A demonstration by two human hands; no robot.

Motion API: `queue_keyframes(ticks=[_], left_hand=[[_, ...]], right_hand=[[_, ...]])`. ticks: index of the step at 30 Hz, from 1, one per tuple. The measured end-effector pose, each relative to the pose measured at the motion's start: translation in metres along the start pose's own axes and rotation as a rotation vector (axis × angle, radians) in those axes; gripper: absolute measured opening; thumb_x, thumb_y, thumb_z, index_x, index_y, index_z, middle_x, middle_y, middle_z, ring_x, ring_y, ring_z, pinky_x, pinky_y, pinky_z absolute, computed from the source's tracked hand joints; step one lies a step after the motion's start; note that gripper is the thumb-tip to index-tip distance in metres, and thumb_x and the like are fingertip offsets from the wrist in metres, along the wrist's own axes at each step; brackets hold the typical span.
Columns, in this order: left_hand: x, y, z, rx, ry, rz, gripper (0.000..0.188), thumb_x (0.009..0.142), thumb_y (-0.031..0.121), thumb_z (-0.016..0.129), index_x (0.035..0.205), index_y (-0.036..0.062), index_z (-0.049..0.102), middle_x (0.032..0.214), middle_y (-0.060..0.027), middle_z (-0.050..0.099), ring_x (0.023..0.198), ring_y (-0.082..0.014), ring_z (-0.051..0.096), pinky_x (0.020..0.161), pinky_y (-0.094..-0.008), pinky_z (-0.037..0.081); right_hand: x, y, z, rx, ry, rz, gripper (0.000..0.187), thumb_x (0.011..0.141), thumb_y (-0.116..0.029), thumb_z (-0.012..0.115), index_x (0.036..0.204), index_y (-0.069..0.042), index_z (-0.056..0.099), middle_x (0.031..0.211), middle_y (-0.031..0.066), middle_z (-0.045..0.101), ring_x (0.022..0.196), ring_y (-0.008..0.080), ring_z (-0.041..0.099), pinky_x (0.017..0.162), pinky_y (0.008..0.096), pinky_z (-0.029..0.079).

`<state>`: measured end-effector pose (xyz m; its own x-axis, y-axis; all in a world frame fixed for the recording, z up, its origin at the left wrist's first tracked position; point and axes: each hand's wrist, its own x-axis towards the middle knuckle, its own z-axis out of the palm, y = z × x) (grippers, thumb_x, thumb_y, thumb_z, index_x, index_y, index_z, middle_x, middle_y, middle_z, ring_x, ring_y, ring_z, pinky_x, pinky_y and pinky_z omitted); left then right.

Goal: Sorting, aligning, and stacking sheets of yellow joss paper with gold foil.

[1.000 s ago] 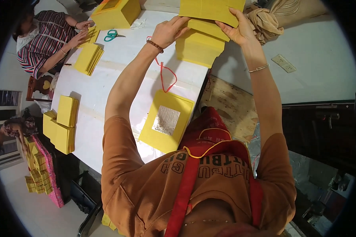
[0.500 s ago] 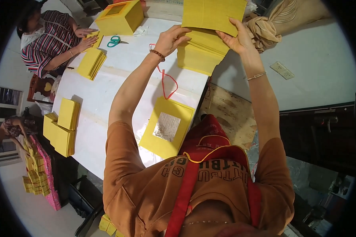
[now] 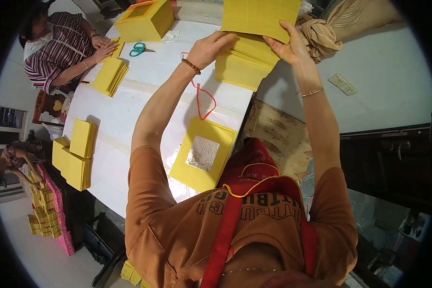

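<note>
Clearly, at the far left of your white worktop (image 3: 122,137), a co-worker in a striped top (image 3: 57,48) rests both hands on some yellow pieces (image 3: 117,47), while to the near left, well apart from you, another person (image 3: 21,153) leans over small yellow bundles (image 3: 43,206) on a surface with a pink edge (image 3: 62,223). On your worktop's left side lie grouped yellow stacks (image 3: 77,158), and a slanting yellow stack (image 3: 110,77) sits farther off, beside the co-worker. Beyond it to the right is a yellow box (image 3: 151,24), with teal-handled scissors (image 3: 138,49) lying nearer you. Toward the middle, a yellow panel (image 3: 182,165) bearing a silver square (image 3: 202,153) lies close to you, a looped red cord (image 3: 215,103) at its far edge. Your left hand (image 3: 210,49), above a beaded bracelet (image 3: 191,66), has its fingertips at the left side of a yellow pile (image 3: 240,72); whether they pinch anything, you cannot tell from this view. The pile is at the worktop's far right, under a raised yellow sheet (image 3: 259,14). Your right hand (image 3: 283,41) grasps that sheet by its near right corner, thumb on top. Farther right are a knotted tan cloth (image 3: 321,38) and a wall outlet (image 3: 342,84).
</note>
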<state>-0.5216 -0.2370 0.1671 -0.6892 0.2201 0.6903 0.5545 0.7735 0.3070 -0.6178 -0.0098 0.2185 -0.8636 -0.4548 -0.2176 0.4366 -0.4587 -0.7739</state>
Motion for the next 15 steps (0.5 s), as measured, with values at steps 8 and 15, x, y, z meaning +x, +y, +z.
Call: queue_keyframes(ticks=[8,15], left_hand=[[-0.014,-0.011,0.003,0.438,-0.236,0.173,0.046,0.074,0.003,0.052,0.116,0.0215,0.048,0.117,-0.0049,0.051,0.086,-0.0237,0.061,0.068,-0.0328,0.053],[-0.015,-0.008,0.006,0.389,-0.229,0.128,0.047,0.071,-0.001,0.051,0.111,0.0246,0.050,0.119,-0.0039,0.049,0.082,-0.0229,0.062,0.064,-0.0341,0.053]], right_hand=[[0.001,0.002,0.001,0.027,0.012,0.000,0.045,0.079,-0.023,0.065,0.115,-0.005,0.046,0.112,0.0136,0.051,0.095,0.0348,0.056,0.072,0.0327,0.051],[0.004,0.003,-0.002,0.011,-0.011,0.023,0.044,0.078,-0.023,0.065,0.115,-0.006,0.047,0.112,0.0128,0.051,0.095,0.0351,0.056,0.071,0.0319,0.051]])
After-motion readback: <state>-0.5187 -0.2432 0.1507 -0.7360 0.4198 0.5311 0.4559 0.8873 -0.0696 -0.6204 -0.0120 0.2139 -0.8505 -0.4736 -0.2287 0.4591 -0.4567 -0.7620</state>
